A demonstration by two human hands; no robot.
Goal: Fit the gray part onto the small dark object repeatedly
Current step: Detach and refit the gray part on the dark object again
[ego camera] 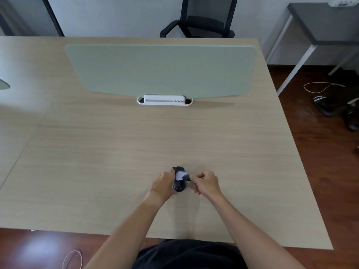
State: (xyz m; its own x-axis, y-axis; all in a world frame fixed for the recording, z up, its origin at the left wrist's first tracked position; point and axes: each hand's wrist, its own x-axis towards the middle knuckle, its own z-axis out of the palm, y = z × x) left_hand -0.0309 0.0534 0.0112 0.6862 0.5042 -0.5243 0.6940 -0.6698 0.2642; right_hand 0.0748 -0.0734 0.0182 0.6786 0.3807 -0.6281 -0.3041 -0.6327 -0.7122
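Note:
A small dark mouse-shaped object [178,187] lies on the wooden table [116,144] near its front edge, with a pale patch showing on its top. My left hand [164,186] grips its left side. Fingers of my right hand [206,182] pinch a small gray part [186,177], which is tilted over the object's top right and touches it. My fingers partly hide both pieces.
A pale green divider panel [161,70] stands across the far half of the table in a white clip [164,100]. A black office chair [202,18] sits behind the table. To the right are a gray side table [326,24], shoes [324,103] and a cable on the floor.

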